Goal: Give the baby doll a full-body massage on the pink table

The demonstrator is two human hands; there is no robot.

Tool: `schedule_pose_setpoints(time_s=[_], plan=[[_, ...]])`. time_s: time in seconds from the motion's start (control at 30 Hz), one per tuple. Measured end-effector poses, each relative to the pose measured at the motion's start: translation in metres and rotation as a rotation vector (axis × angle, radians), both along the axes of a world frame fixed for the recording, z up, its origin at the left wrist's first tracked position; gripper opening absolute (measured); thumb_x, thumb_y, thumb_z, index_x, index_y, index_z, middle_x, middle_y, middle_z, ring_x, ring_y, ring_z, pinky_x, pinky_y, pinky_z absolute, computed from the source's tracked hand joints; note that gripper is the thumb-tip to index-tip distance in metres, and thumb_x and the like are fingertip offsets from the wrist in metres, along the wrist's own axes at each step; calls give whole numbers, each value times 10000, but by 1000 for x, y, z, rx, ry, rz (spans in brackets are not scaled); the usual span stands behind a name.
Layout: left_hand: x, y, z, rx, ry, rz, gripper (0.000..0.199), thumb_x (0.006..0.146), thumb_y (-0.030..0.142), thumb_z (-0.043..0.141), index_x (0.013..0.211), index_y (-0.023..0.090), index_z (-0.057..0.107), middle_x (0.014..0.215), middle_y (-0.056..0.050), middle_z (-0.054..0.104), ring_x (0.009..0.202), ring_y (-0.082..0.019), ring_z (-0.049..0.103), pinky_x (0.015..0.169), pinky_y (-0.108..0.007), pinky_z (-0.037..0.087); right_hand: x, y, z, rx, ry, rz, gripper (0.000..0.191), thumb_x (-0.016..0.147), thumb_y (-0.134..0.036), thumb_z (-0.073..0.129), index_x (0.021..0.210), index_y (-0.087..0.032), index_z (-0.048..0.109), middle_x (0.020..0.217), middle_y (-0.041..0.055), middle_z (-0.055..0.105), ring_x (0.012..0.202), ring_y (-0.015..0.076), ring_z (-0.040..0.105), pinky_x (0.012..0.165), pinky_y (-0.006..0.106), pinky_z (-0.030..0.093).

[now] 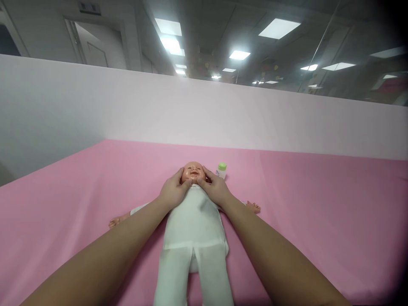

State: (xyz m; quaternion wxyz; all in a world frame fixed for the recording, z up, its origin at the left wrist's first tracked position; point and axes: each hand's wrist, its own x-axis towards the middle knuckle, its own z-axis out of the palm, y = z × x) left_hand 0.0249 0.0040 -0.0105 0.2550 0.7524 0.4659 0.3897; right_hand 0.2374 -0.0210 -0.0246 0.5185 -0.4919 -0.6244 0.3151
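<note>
A baby doll [195,219] in a white top and white trousers lies on its back on the pink sheet [95,178], its head away from me and its arms spread to the sides. My left hand [175,189] cups the left side of the doll's head, with the thumb by its chin. On the other side, my right hand [215,187] is pressed to the cheek in the same way. The fingertips behind the head are partly hidden. Just beyond my right hand stands a small white bottle with a green cap [222,170].
A pale padded wall [223,114] rises behind the pink surface and continues along the left. Above it are glass panels, lit ceiling lights [239,55] and a white door [98,46] at the upper left.
</note>
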Motion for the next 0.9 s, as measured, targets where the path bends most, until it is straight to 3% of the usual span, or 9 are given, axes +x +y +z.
schedule_pose_setpoints(time_s=[0.17, 0.27, 0.37, 0.5, 0.77, 0.9], plan=[[-1, 6, -7, -25, -74, 24, 671, 1016, 594, 407, 1556, 203, 485, 1582, -91, 515, 1483, -274, 456, 1237, -422, 339, 1, 2, -3, 74, -32, -53, 537, 965, -636, 609, 1418, -349, 647, 1463, 9, 631, 1419, 297, 523, 1249, 536, 343], [0, 5, -7, -19, -49, 32, 721, 1040, 625, 313, 1581, 168, 447, 1617, -104, 463, 1506, -269, 421, 1252, -407, 308, -1, 1, -2, 97, -72, -99, 516, 978, -650, 572, 1380, -344, 682, 1401, 17, 676, 1383, 308, 552, 1232, 535, 365], [-1, 2, -3, -17, 37, 18, 828, 984, 701, 420, 1619, 171, 378, 1564, -131, 528, 1433, -329, 510, 1178, -450, 403, -4, -4, 5, 65, -133, -95, 551, 913, -661, 668, 1378, -365, 678, 1309, 37, 723, 1268, 336, 627, 1132, 545, 467], [-1, 1, 0, -12, 78, 7, 881, 922, 682, 565, 1623, 189, 360, 1496, -128, 602, 1342, -344, 593, 1080, -439, 489, -8, -12, 15, 45, -206, -61, 619, 841, -640, 765, 1393, -390, 644, 1183, 20, 764, 1090, 293, 708, 983, 480, 573], [-1, 2, -1, 24, 54, -44, 738, 949, 573, 556, 1585, 223, 427, 1496, -100, 607, 1356, -329, 585, 1085, -448, 491, -9, -10, 11, 40, -220, -123, 625, 813, -605, 795, 1363, -339, 663, 1177, 25, 766, 1043, 258, 725, 928, 406, 599], [-2, 3, -2, 23, 48, -4, 715, 969, 571, 502, 1573, 192, 455, 1492, -120, 606, 1396, -343, 548, 1131, -479, 458, -7, -9, 10, 52, -202, -100, 504, 894, -613, 706, 1314, -334, 706, 1162, 14, 781, 1074, 254, 723, 960, 404, 586]])
